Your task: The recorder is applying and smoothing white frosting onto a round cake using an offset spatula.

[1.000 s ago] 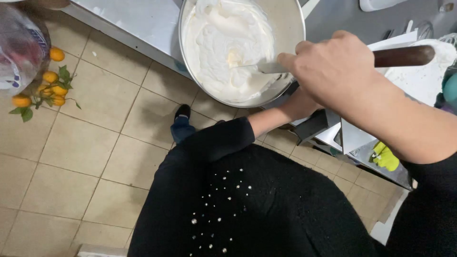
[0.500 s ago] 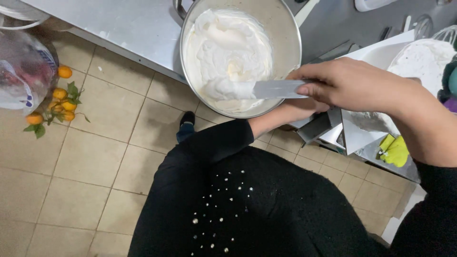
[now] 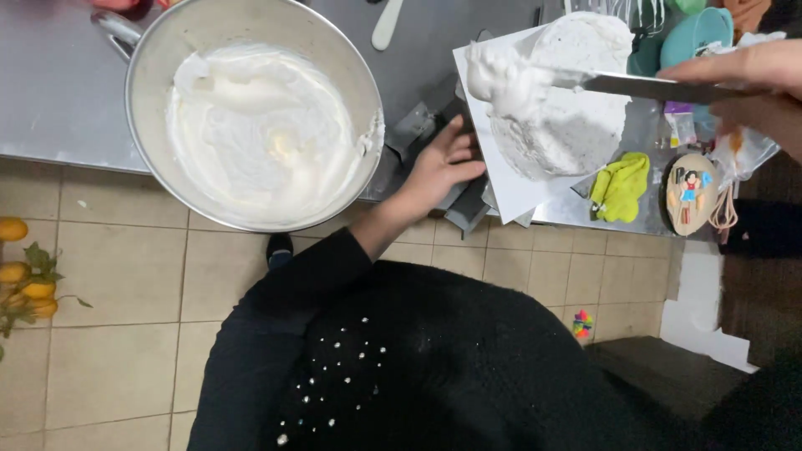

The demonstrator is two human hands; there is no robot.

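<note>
My right hand (image 3: 748, 75) grips a long metal palette knife (image 3: 643, 86) whose tip carries a lump of white cream (image 3: 499, 79). The tip hovers over the left side of a round, cream-coated cake (image 3: 568, 117) on a white board (image 3: 510, 192). Resting against the dark stand under that board's left edge is my left hand (image 3: 439, 163), fingers spread. To its left, a large steel bowl (image 3: 138, 125) full of whipped cream (image 3: 259, 134) sits at the counter's edge.
The steel counter (image 3: 50, 100) runs along the top, with beige floor tiles below. Oranges with leaves (image 3: 25, 284) lie on the floor at left. A yellow-green cloth (image 3: 622, 184), an oval decorated plaque (image 3: 692, 192) and a teal bowl (image 3: 693, 33) crowd the right.
The knife left the bowl with a lump of cream and swung right to the cake. My left hand shifted from beneath the bowl to the stand under the board.
</note>
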